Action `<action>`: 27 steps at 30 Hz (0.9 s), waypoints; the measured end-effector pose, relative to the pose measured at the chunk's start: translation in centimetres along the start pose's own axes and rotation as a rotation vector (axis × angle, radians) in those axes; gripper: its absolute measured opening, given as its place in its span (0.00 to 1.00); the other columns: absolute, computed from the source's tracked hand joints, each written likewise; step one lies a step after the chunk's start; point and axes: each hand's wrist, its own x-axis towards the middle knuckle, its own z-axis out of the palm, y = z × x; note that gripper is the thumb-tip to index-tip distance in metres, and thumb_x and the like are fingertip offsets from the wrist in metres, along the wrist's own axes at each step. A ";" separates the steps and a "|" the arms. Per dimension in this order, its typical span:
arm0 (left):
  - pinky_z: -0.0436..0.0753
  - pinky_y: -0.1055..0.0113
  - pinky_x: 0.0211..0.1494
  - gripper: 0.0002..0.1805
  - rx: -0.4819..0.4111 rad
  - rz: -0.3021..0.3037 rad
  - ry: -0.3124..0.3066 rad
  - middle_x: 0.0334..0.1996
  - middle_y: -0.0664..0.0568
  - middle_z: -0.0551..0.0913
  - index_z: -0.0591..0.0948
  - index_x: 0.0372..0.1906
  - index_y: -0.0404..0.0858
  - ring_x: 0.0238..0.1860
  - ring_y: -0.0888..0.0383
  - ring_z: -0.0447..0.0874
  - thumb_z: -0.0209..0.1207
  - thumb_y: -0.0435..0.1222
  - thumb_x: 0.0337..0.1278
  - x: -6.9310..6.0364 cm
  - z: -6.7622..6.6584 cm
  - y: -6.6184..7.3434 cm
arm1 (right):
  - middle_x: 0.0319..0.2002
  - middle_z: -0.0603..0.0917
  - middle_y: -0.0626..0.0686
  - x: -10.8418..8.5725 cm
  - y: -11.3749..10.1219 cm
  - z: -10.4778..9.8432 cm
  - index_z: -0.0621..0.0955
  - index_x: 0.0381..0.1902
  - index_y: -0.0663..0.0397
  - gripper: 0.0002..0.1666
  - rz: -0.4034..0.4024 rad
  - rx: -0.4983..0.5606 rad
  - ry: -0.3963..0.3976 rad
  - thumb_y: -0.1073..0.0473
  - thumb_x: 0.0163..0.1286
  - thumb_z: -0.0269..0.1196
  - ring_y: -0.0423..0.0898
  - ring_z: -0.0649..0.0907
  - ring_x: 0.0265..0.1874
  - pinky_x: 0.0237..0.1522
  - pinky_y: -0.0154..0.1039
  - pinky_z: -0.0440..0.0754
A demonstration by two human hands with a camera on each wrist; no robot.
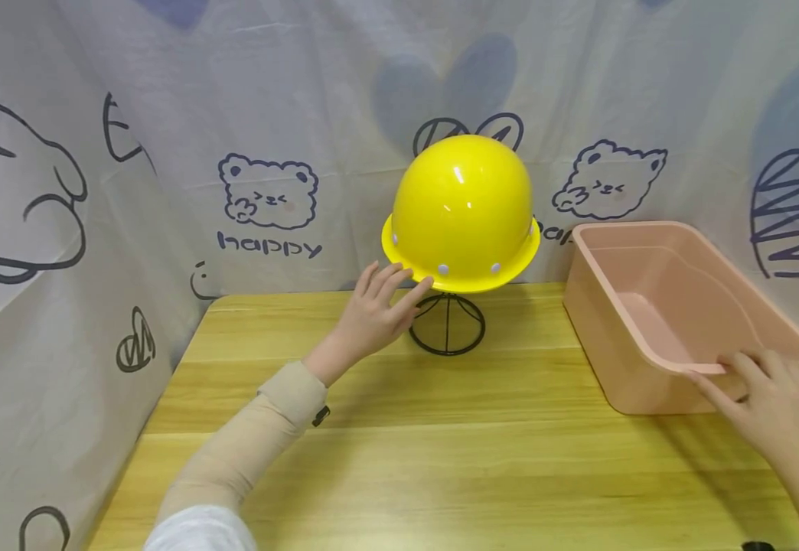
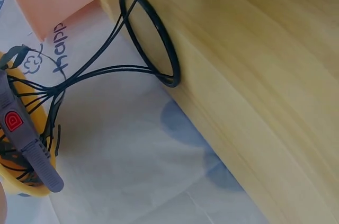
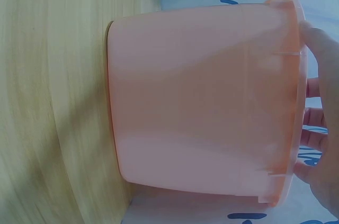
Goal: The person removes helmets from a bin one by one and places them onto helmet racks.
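Observation:
A glossy yellow hard hat (image 1: pixel 464 210) sits on a black wire stand (image 1: pixel 448 325) at the table's back edge. My left hand (image 1: pixel 375 314) reaches to the hat's front left brim with fingers extended; whether they touch the brim I cannot tell. The left wrist view shows the hat's underside, with a grey strap adjuster (image 2: pixel 24 134), and the wire stand (image 2: pixel 153 38). At the right, my right hand (image 1: pixel 774 402) holds the near rim of a pink plastic bin (image 1: pixel 599 337), fingers over the edge. The right wrist view shows the bin's outer end wall (image 3: pixel 201 97).
A wooden table (image 1: pixel 441 467) carries the stand and the bin. Printed white cloth (image 1: pixel 269 84) hangs behind the table and along its left side. The bin's open top faces up, and its inner floor shows in the head view.

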 end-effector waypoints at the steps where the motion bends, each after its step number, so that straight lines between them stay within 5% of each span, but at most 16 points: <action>1: 0.71 0.42 0.66 0.29 0.004 0.000 0.001 0.57 0.43 0.75 0.71 0.67 0.48 0.61 0.45 0.73 0.62 0.43 0.59 -0.1 0.0 0.0 | 0.41 0.76 0.68 0.0 0.0 0.0 0.79 0.39 0.64 0.41 0.001 0.001 -0.001 0.26 0.64 0.55 0.69 0.72 0.42 0.45 0.63 0.65; 9: 0.68 0.41 0.68 0.29 0.005 -0.018 -0.004 0.56 0.43 0.76 0.71 0.68 0.49 0.61 0.45 0.73 0.60 0.41 0.60 -0.6 -0.3 -0.1 | 0.41 0.76 0.69 0.2 -0.2 0.2 0.78 0.39 0.64 0.43 -0.008 0.002 -0.014 0.25 0.64 0.52 0.70 0.71 0.42 0.46 0.64 0.65; 13: 0.64 0.41 0.71 0.30 -0.008 -0.037 -0.048 0.59 0.43 0.75 0.69 0.69 0.50 0.64 0.45 0.70 0.59 0.41 0.61 -0.7 -0.7 -0.1 | 0.39 0.76 0.68 0.4 -0.3 -0.1 0.78 0.37 0.64 0.47 -0.033 -0.009 -0.002 0.21 0.63 0.48 0.70 0.73 0.39 0.43 0.64 0.67; 17: 0.61 0.41 0.74 0.31 -0.019 -0.051 -0.100 0.62 0.44 0.73 0.67 0.71 0.50 0.67 0.45 0.68 0.58 0.41 0.62 -0.6 -1.3 0.0 | 0.39 0.76 0.69 0.8 -0.2 -0.6 0.78 0.37 0.63 0.42 -0.013 -0.027 -0.040 0.25 0.62 0.56 0.69 0.74 0.39 0.42 0.66 0.68; 23: 0.56 0.40 0.75 0.37 -0.022 -0.064 -0.230 0.69 0.45 0.68 0.65 0.72 0.52 0.71 0.44 0.64 0.62 0.49 0.58 -0.4 -3.0 0.0 | 0.36 0.77 0.70 1.2 -0.2 -0.6 0.79 0.33 0.64 0.50 -0.078 0.042 -0.013 0.18 0.60 0.46 0.68 0.73 0.37 0.42 0.63 0.66; 27: 0.51 0.40 0.77 0.43 -0.030 -0.083 -0.351 0.74 0.46 0.62 0.63 0.74 0.53 0.75 0.45 0.57 0.63 0.58 0.55 -0.4 -4.7 -0.4 | 0.37 0.78 0.70 2.0 -0.4 -1.1 0.79 0.37 0.64 0.45 -0.108 0.031 -0.079 0.23 0.62 0.53 0.68 0.74 0.37 0.42 0.62 0.67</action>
